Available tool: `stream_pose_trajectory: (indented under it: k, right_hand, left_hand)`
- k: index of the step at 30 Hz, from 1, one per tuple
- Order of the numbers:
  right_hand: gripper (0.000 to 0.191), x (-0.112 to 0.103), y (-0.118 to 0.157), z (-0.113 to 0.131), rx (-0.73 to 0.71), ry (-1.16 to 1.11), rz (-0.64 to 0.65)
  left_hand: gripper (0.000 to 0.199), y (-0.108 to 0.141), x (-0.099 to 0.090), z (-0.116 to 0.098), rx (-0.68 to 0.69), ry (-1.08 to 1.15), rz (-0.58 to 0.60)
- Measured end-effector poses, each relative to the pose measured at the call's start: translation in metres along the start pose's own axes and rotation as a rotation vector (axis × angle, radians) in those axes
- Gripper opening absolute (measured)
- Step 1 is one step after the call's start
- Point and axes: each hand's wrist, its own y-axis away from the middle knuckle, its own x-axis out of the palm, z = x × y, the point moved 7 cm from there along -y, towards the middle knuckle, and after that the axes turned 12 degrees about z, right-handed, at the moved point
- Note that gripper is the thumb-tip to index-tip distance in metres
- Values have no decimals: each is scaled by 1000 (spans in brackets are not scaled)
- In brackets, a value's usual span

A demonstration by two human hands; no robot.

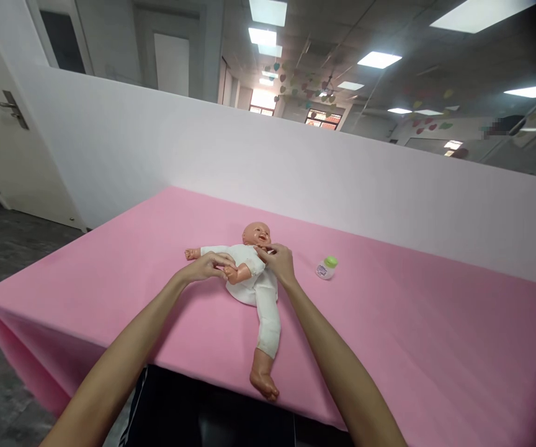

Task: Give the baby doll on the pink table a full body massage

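A baby doll [244, 295] with a white cloth body lies on its back, its bald head away from me. One leg stretches straight toward the table's front edge, and one arm points out to the left. My left hand [209, 267] has its fingers closed around the bare plastic end of a bent limb over the doll's middle. With bent fingers pressed together, my right hand [277, 257] grips at the doll's shoulder, just below the chin. What exactly lies between those fingertips is hidden. Right of that hand stands a small clear jar [324, 269] with a green lid.
A pink cloth [365, 347] covers the table and hangs over its left front corner. Behind it runs a white partition [249, 161]. A door [21, 143] with a metal handle is at the left. My dark-clothed lap touches the front edge.
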Motion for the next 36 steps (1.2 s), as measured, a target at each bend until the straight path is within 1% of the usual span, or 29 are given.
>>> stream_pose_trajectory:
  k: [3,5,7,10,13,15,16,18,20,22,24,27,29,31,33,36]
  right_hand:
    - [24,10,-4,1,0,55,51]
    - [26,9,-5,0,12,21,67]
    - [30,1,-4,-4,34,-56,49]
    - [37,-24,4,-19,92,-218,-82]
    - [42,-53,20,-48,200,-374,-240]
    - [41,-66,33,-74,278,-506,-329]
    - [40,-71,41,-87,316,-587,-372]
    - [37,-76,57,-114,392,-744,-451]
    - [34,-75,73,-136,488,-851,-508]
    - [29,-72,88,-153,586,-908,-532]
    - [24,-68,98,-162,647,-942,-538]
    - [21,-67,99,-159,622,-966,-548]
    - [22,-69,90,-145,548,-963,-563]
    - [25,-70,75,-122,442,-954,-527]
    - [31,-67,57,-93,341,-907,-435]
    - [40,-57,35,-51,253,-699,-303]
  left_hand:
    - [18,-9,6,5,2,20,74]
    - [19,-9,6,5,0,34,63]
    - [23,-4,2,1,-8,44,12]
    - [23,16,-9,-15,-1,18,-60]
    - [20,46,-18,-38,21,-58,-104]
    - [19,68,-18,-46,11,-99,-111]
    - [19,77,-14,-47,-5,-103,-100]
    - [18,94,-3,-43,-49,-71,-66]
    - [18,108,9,-34,-87,-25,-55]
    - [18,119,18,-25,-114,-7,-72]
    - [19,127,23,-20,-132,-6,-100]
    - [19,128,20,-21,-126,-14,-133]
    - [19,120,14,-25,-100,-27,-139]
    - [18,104,10,-31,-60,-39,-123]
    - [18,84,7,-34,-19,-50,-85]
    - [15,51,4,-32,7,-55,-52]
